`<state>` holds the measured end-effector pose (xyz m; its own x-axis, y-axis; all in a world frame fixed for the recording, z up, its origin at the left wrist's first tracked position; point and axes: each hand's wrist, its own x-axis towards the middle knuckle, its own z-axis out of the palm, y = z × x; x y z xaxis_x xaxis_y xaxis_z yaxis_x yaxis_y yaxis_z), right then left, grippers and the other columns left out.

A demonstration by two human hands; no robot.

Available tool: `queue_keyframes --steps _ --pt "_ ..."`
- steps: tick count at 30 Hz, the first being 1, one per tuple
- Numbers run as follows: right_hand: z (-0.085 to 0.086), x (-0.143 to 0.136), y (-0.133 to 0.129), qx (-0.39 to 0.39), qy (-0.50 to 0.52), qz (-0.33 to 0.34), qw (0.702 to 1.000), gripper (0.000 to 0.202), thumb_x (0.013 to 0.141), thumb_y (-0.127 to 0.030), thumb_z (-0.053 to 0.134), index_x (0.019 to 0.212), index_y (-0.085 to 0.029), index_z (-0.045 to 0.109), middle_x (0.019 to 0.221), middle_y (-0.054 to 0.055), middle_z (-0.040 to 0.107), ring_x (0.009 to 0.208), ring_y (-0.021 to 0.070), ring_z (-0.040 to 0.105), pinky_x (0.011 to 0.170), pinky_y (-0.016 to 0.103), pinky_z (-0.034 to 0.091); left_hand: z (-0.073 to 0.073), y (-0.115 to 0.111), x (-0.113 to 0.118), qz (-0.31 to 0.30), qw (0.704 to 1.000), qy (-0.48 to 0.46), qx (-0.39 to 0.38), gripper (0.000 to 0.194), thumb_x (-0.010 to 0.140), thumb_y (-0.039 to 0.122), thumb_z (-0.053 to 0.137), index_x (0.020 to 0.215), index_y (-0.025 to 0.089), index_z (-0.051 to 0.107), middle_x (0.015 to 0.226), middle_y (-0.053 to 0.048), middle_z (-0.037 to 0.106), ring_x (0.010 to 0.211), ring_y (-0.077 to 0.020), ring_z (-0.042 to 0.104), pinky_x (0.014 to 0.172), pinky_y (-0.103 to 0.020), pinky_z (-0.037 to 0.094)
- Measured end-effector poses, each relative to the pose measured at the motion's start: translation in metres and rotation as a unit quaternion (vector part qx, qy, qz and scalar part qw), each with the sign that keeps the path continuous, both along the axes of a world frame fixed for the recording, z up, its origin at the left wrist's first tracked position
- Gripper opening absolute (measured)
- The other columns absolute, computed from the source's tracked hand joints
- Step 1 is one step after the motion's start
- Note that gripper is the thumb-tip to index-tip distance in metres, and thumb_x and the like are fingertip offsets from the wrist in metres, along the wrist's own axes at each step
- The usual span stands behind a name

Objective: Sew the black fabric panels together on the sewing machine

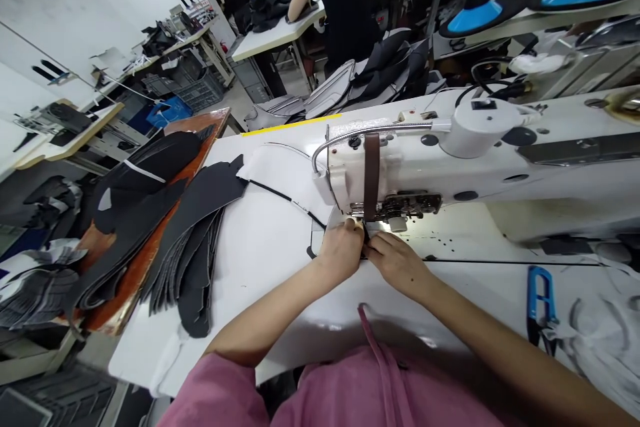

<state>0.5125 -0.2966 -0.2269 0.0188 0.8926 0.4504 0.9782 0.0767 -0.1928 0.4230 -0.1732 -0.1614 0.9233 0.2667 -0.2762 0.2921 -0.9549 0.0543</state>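
Head view: two hands meet under one white sewing machine. The left hand and right hand press curled fingers on one white fabric piece with black trim; one blue thread snips lies near right, one stack of dark pieces left on the tabletop.

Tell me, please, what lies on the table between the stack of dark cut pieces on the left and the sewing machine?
In the head view, a white piece with a black strip along its edge lies between the dark stack and the sewing machine.

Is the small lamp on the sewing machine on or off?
On: under the sewing machine head, bright light falls on the white table beside both hands.
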Motion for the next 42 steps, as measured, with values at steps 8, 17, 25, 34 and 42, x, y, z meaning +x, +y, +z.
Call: queue_keyframes --steps 8,17,25,34,42 --pt "-0.007 -0.005 0.002 -0.013 0.042 0.034 0.998 0.026 0.085 -0.007 0.043 0.089 -0.014 0.067 0.093 0.01 0.064 0.099 0.0209 0.056 0.096 0.039 0.047 0.003 -0.006 0.001 0.002 0.999 0.027 0.03 0.029 0.081 0.009 0.042 0.106 0.01 0.056 0.101 -0.012 0.058 0.086 -0.0224 0.06 0.064 -0.03 0.051" --pt "0.002 -0.008 0.007 -0.044 0.082 0.047 0.995 0.03 0.086 -0.025 0.055 0.112 -0.011 0.061 0.126 0.016 0.056 0.128 0.0268 0.042 0.105 0.044 0.04 -0.004 0.012 -0.003 0.01 0.998 -0.005 0.059 0.027 0.087 0.016 0.042 0.105 0.012 0.061 0.107 -0.011 0.059 0.1 -0.0233 0.055 0.079 -0.032 0.051" --pt "0.048 0.025 -0.039 0.094 0.065 -0.131 0.985 0.016 0.089 -0.019 0.05 0.086 -0.016 0.065 0.09 0.006 0.069 0.088 0.0172 0.063 0.088 0.034 0.048 -0.012 0.019 -0.004 -0.002 0.998 -0.017 0.055 0.043 0.076 0.0 0.042 0.114 0.014 0.058 0.115 -0.012 0.058 0.105 -0.0232 0.054 0.078 -0.031 0.05" --pt "0.04 0.037 -0.041 0.017 0.01 -0.189 0.982 0.022 0.091 -0.026 0.048 0.079 -0.015 0.062 0.1 0.011 0.068 0.08 0.0171 0.063 0.079 0.034 0.045 -0.025 0.02 -0.014 -0.042 0.993 -0.085 0.074 0.04 0.078 0.002 0.041 0.107 0.017 0.064 0.109 -0.01 0.062 0.105 -0.0238 0.055 0.086 -0.033 0.05" --pt "0.152 0.124 -0.227 0.107 -0.07 -0.639 0.759 0.033 0.092 -0.035 0.04 0.081 -0.016 0.064 0.083 0.011 0.067 0.08 0.0193 0.06 0.072 0.031 0.043 -0.083 0.074 0.003 -0.162 0.942 -0.278 0.099 0.033 0.085 0.013 0.039 0.094 0.024 0.069 0.103 -0.005 0.069 0.098 -0.022 0.064 0.086 -0.033 0.053"
